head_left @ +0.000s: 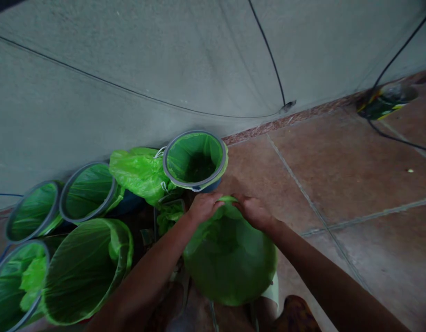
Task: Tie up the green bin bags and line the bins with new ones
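Observation:
In front of my legs is a translucent green plastic bag (pixel 230 258), its mouth spread wide and round. My left hand (pixel 206 206) is closed on the bag's far edge. My right hand (pixel 254 210) grips the same edge a short way to the right, with a folded strip of green plastic between the two hands. I cannot tell whether a bin stands inside the bag. Just beyond my hands stands a grey-rimmed bin (pixel 195 182) lined with green plastic, with something dark at its bottom.
Several more green-lined bins, including one bin (pixel 88 272) with plastic folded over its rim, stand at the left. A tied green bag (pixel 140 170) lies by the wall (pixel 164 64). Black cables (pixel 268 46) hang there. A dark green container (pixel 386 103) sits on the tiled floor (pixel 337 161).

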{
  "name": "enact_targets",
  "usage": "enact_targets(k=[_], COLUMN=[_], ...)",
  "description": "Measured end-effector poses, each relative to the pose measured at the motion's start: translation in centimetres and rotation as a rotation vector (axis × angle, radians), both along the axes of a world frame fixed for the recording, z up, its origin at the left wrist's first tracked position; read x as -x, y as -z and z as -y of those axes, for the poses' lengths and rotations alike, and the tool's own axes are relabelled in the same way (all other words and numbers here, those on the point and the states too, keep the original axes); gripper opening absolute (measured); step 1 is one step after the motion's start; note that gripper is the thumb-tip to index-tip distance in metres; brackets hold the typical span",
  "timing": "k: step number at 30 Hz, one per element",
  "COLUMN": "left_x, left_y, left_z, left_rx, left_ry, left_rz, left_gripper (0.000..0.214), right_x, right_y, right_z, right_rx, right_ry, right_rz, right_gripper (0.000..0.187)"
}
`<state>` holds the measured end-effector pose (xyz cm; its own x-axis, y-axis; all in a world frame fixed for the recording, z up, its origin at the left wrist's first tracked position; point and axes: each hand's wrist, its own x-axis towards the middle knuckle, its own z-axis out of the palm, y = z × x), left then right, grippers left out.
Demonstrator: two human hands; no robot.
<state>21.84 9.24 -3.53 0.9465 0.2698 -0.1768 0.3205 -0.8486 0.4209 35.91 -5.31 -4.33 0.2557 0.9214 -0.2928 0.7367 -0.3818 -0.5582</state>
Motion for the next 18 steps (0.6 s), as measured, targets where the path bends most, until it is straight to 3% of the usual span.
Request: enact_targets(k=[3, 7, 10, 13, 16, 18], left_x=[0.6, 2.1, 3.4, 3.7, 2.4, 0.9], left_y=[-0.5, -1.3, -1.6, -1.7, -1.6, -1.5], left_z=[0.2, 0.7, 0.9, 0.4, -0.4, -0.6], left_rx=[0.000, 0.098, 0.244, 0.329, 0.289, 0.207], left_ry=[-0.056, -0.349, -0.535, -0.611, -0.613, -0.537], left_rz=[0.060, 0.190, 0.208, 0.202, 0.096, -0.012], left_gripper=[0.034, 0.068, 0.063, 0.048, 0.041, 0.046], right_x=[0.2, 1.5, 3.4, 4.4, 3.0, 1.1], right_y=[0.4, 1.1, 1.1, 0.3, -0.9, -1.5], right_z=[0.6, 3.6, 6.6, 8.5, 7.2, 4.7], right_rx=[-0.009, -0.017, -0.014, 0.010, -0.077, -0.159], right_ry=[0.088, 0.367, 0.553, 0.647, 0.658, 0.568], right_rz=[0.006, 0.075, 0.082, 0.049, 0.058, 0.038], right_gripper=[0.033, 0.036, 0.041, 0.050, 0.057, 0.052])
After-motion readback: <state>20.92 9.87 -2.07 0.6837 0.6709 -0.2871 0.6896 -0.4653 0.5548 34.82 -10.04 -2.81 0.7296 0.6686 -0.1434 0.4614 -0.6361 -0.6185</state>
